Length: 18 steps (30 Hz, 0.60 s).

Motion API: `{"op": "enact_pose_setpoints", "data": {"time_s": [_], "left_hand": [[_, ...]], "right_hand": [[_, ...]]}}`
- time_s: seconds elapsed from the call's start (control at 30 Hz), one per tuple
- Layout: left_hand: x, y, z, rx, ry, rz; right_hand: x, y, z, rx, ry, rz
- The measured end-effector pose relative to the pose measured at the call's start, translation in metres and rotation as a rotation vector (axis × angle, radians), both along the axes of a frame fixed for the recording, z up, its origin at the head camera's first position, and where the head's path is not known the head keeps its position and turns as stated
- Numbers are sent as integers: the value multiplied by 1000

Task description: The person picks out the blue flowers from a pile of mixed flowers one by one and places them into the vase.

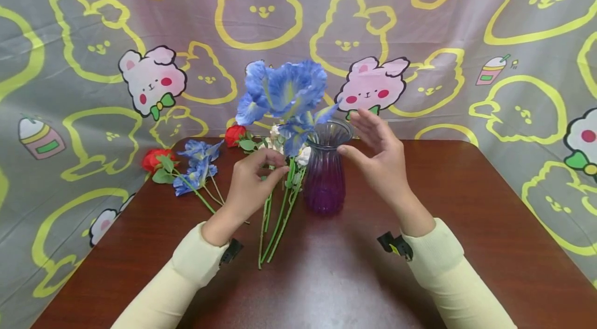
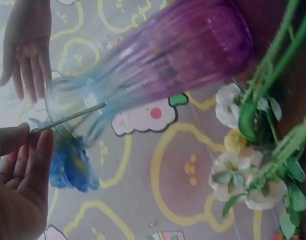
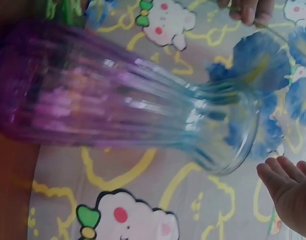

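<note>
My left hand (image 1: 254, 181) pinches the thin stem (image 2: 75, 118) of a blue iris (image 1: 294, 88) between thumb and fingers. In the left wrist view, the stem's end overlaps the neck of a ribbed glass vase (image 1: 325, 186), clear at the top and purple below. The vase stands upright on the table, and the petals are level with or above its rim. My right hand (image 1: 382, 160) is raised just right of the rim with its fingers extended, holding nothing; in the right wrist view its fingertips (image 3: 268, 167) are close beside the rim.
Left of the vase, white flowers (image 1: 303, 156) lie with long green stems (image 1: 280, 225) pointing toward me. Farther left lie red roses (image 1: 157, 160) and more blue flowers (image 1: 198, 168) on the brown table (image 1: 466, 225). A printed curtain (image 1: 289, 18) hangs behind the table.
</note>
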<state>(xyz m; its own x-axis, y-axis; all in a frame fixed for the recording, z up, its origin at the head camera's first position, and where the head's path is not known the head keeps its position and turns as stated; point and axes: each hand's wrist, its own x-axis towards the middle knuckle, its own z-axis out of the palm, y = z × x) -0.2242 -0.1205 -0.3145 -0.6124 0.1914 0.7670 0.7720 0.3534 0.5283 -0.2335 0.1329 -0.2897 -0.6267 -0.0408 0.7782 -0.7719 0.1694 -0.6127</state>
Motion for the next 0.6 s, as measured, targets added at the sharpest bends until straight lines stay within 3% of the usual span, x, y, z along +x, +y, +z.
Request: {"op": "enact_pose_setpoints", "data": {"time_s": [0.2, 0.6], "left_hand": [[3, 16, -1, -42, -9, -67], [3, 40, -11, -107, 9, -138]], "right_hand": [[11, -8, 6, -26, -14, 89], [16, -13, -3, -7, -50, 205]]}}
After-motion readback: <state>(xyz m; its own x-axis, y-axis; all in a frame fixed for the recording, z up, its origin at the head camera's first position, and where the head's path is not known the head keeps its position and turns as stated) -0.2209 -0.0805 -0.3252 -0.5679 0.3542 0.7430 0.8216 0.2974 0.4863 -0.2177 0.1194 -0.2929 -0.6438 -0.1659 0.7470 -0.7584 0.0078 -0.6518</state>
